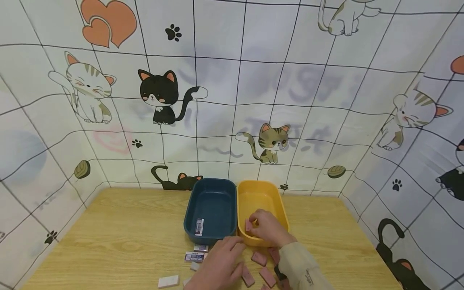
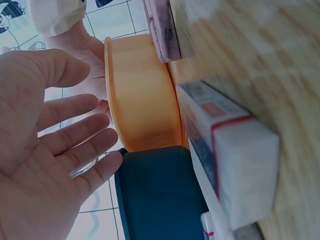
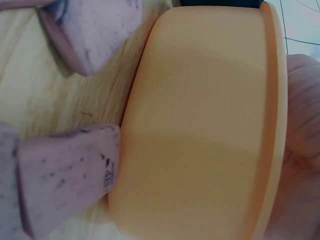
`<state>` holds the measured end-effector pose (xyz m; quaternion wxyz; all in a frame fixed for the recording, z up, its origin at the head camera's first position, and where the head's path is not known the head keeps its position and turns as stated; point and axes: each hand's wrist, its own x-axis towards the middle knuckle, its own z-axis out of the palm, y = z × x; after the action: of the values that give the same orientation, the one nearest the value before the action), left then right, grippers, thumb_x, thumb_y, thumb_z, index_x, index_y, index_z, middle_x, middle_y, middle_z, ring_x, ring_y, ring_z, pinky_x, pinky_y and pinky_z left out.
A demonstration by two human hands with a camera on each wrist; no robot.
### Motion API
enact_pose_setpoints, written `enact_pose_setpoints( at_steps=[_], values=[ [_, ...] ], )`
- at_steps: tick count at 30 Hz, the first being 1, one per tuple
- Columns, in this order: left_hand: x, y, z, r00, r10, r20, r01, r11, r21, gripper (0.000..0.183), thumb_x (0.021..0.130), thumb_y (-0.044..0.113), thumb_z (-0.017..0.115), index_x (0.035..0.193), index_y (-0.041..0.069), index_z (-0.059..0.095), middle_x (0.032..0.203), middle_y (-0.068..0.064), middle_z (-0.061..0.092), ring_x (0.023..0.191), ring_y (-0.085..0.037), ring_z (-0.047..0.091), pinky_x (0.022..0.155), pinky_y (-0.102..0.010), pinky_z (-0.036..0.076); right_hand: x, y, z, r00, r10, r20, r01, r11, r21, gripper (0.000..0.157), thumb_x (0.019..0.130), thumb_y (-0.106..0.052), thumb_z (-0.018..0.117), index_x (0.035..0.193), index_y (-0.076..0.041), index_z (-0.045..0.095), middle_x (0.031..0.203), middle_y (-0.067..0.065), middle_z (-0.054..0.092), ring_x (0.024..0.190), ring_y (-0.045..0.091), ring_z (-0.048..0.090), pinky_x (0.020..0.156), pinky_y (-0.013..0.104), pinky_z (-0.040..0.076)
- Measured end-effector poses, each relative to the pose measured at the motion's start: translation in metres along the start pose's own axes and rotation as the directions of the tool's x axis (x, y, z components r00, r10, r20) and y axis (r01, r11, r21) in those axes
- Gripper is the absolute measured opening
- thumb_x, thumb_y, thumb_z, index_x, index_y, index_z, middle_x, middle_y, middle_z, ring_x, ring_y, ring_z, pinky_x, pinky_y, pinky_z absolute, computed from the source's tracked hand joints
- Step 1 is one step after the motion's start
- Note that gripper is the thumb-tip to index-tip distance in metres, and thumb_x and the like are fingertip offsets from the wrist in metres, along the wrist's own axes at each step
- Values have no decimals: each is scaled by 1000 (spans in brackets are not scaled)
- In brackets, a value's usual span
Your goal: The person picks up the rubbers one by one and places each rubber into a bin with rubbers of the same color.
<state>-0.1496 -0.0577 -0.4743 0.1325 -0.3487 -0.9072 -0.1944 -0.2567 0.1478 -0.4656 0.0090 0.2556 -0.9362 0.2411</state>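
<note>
My right hand (image 1: pixel 270 227) reaches over the near rim of the yellow bin (image 1: pixel 259 191) and pinches a pink eraser (image 1: pixel 248 226) just inside it. My left hand (image 1: pixel 222 262) hovers before the bins, and its fingers (image 2: pixel 87 145) look loosely extended with nothing held in the left wrist view. Several speckled pink erasers (image 1: pixel 259 258) lie scattered between my hands, one marked 4B (image 3: pixel 75 172). In the navy bin (image 1: pixel 214 201) lies one sleeved white eraser (image 1: pixel 199 226). More sleeved erasers (image 1: pixel 194 256) sit on the table by that bin's near side.
A bare white eraser (image 1: pixel 168 281) lies on the wooden table (image 1: pixel 119 233) at the left front. The two bins stand side by side against a cloth wall (image 1: pixel 217 121) printed with cats, which also encloses both sides.
</note>
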Motion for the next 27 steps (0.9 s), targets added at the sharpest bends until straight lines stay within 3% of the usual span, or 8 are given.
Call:
enact_pose_setpoints(
  at_steps=[3, 10, 13, 27],
  values=[
    [0, 0, 0, 1000, -6, 14, 6, 1000, -10, 32, 96, 17, 62, 126, 9, 69, 128, -1, 63, 120, -17, 58, 99, -39, 53, 4, 0, 1, 1000, 1, 29, -2, 1000, 16, 11, 86, -9, 80, 94, -3, 75, 91, 5, 67, 81, 18, 60, 72, 33, 54],
    [-2, 0, 0, 998, 39, -50, -39, 999, -2, 30, 95, 15, 64, 123, 9, 69, 125, 0, 64, 116, -16, 59, 96, -38, 53, 11, -1, 3, 994, 26, 109, -31, 999, 42, 11, 88, -9, 78, 94, -3, 73, 89, 5, 67, 79, 18, 57, 73, 35, 53],
    [-2, 0, 0, 999, 33, -41, -33, 999, -5, 30, 95, 16, 65, 124, 10, 69, 125, 1, 64, 117, -15, 59, 97, -39, 53, 14, -2, 4, 989, 59, 135, -65, 997, 47, 14, 89, -10, 78, 99, -2, 73, 91, 4, 67, 81, 18, 59, 78, 38, 55],
    [-3, -3, 2, 1000, 11, -16, -11, 1000, -17, 31, 95, 17, 65, 125, 10, 69, 125, 4, 64, 118, -15, 59, 98, -39, 53, 16, 2, 7, 986, 41, 164, -48, 998, 40, 16, 87, -8, 80, 100, -4, 73, 91, 3, 66, 81, 18, 57, 78, 38, 55]
  ],
)
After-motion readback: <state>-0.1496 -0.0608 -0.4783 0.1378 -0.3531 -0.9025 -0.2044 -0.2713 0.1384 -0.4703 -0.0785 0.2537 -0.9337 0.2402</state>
